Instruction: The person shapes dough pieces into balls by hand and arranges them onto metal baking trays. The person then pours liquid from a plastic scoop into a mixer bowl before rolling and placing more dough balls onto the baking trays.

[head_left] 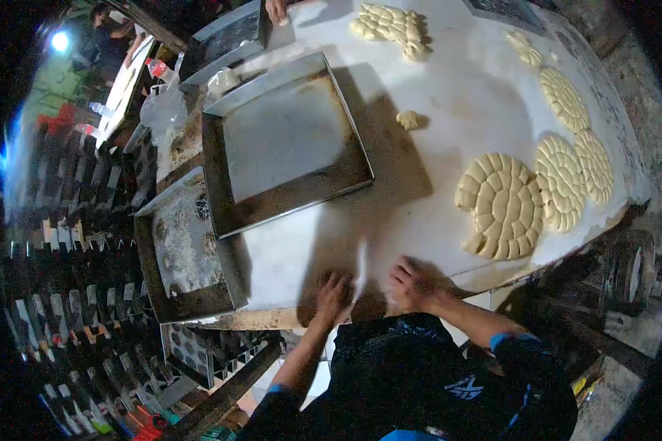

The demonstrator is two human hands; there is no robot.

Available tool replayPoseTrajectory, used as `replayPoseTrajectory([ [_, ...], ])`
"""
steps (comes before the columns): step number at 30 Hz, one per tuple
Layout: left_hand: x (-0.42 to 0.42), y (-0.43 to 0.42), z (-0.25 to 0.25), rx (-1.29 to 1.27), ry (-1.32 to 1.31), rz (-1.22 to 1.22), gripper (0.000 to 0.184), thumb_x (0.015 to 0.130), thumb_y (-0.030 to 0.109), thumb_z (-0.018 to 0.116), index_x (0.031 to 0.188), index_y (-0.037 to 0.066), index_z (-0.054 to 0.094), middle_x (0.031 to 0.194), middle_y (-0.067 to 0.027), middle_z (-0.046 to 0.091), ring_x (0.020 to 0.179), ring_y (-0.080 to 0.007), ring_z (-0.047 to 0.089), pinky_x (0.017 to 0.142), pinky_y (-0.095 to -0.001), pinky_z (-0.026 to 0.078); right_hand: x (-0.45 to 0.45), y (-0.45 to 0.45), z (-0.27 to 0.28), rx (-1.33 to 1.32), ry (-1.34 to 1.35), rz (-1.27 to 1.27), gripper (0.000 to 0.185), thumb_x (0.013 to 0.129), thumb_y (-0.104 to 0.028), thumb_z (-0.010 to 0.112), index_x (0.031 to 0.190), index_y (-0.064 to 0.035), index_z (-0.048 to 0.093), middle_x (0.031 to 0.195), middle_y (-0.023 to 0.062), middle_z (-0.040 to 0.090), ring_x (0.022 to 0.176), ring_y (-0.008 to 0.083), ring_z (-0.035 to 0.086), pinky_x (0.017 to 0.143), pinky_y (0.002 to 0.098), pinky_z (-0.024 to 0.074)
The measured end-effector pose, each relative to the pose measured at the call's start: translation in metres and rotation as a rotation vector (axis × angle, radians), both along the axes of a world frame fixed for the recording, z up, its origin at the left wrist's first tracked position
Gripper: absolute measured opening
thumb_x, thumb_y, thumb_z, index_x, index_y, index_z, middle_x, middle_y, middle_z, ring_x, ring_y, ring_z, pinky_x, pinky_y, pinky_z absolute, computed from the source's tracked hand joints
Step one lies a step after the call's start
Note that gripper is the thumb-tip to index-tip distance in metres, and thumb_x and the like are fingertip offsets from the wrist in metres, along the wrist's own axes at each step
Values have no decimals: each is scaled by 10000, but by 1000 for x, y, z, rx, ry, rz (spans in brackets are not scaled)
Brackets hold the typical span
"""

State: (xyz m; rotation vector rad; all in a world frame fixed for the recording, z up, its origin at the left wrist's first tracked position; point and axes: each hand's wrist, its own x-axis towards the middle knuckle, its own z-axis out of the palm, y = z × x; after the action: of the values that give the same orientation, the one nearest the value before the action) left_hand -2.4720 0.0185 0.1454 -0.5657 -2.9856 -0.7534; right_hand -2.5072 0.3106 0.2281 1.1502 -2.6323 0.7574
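Note:
At the near edge of the white table [287, 253], my left hand [334, 295] rests with its fingers pointing forward and slightly bent. My right hand [412, 285] is just to its right, fingers loosely curled and a little apart. Neither hand visibly holds anything. Between them runs a narrow bright streak; whether it is light or an object, I cannot tell. To the right of my right hand lies a large round slab of dough [504, 206] scored into pieces. Ahead and to the left, a square metal baking pan [287, 195] sits partly over a second pan [151, 257] with floury residue.
More scored dough rounds [560, 184] line the right side. A dough cluster [390, 28] lies at the far side and a small dough lump [407, 120] in the middle. Another person's hand [276, 11] shows near a far pan [224, 45]. Stacked metal racks [88, 309] fill the left.

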Motion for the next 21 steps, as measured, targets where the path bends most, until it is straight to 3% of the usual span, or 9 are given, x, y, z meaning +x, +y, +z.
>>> replayPoseTrajectory([
  [1,2,-24,8,16,210,-161,444,822,145,628,1258,102,557,1286,-172,518,1233,-375,423,1082,-443,294,-3,24,7,78,-42,127,123,699,-102,606,742,13,593,869,202,583,884,378,562,869,504,458],
  [3,-40,-33,76,323,-271,-94,340,835,155,626,1164,70,609,1240,-178,549,1175,-347,467,1027,-444,341,-30,55,-2,171,57,-48,128,682,-82,603,753,18,565,863,202,554,865,375,547,863,510,455],
  [7,-109,-48,-7,-764,103,321,100,826,169,635,878,104,580,852,-115,553,844,-265,549,761,-380,454,-97,13,-4,-88,83,-362,192,738,-152,605,823,16,570,848,187,573,865,418,542,823,527,469],
  [9,-104,-27,-68,148,1,334,297,820,138,637,1096,63,557,891,-101,580,823,-278,556,728,-392,464,-72,-6,-14,-52,77,-345,180,743,-172,608,805,-4,584,851,171,585,895,402,552,809,513,482],
  [14,-22,0,31,1339,-501,628,738,809,113,625,1445,39,257,1066,-97,616,937,-259,577,863,-402,445,-65,56,5,-26,-76,-55,162,720,-185,620,777,-35,596,829,153,573,879,374,561,808,485,487],
  [15,-32,-17,48,1339,-494,635,738,809,113,625,1445,39,257,1066,-97,616,937,-259,577,863,-402,445,-74,66,-13,-106,-197,-130,186,706,-157,624,819,-14,587,852,172,550,874,394,542,826,494,470],
  [17,-76,-45,86,182,34,397,204,863,157,545,1017,86,658,962,-76,654,888,-223,599,886,-395,424,-109,49,-45,-128,158,-325,163,687,-118,619,794,-16,550,886,178,537,829,396,526,785,508,454],
  [19,-121,-33,84,51,210,312,245,895,206,482,768,96,660,879,-94,655,824,-245,599,845,-363,432,-129,10,-37,-129,75,-494,165,697,-88,609,822,-3,545,929,190,531,849,417,524,835,535,435],
  [21,-132,-28,6,503,-298,482,176,868,196,524,801,91,647,857,-134,638,799,-285,590,795,-369,446,-105,-10,-28,-27,-29,-448,232,741,-153,607,919,-8,576,1009,206,559,944,413,534,895,546,416],
])
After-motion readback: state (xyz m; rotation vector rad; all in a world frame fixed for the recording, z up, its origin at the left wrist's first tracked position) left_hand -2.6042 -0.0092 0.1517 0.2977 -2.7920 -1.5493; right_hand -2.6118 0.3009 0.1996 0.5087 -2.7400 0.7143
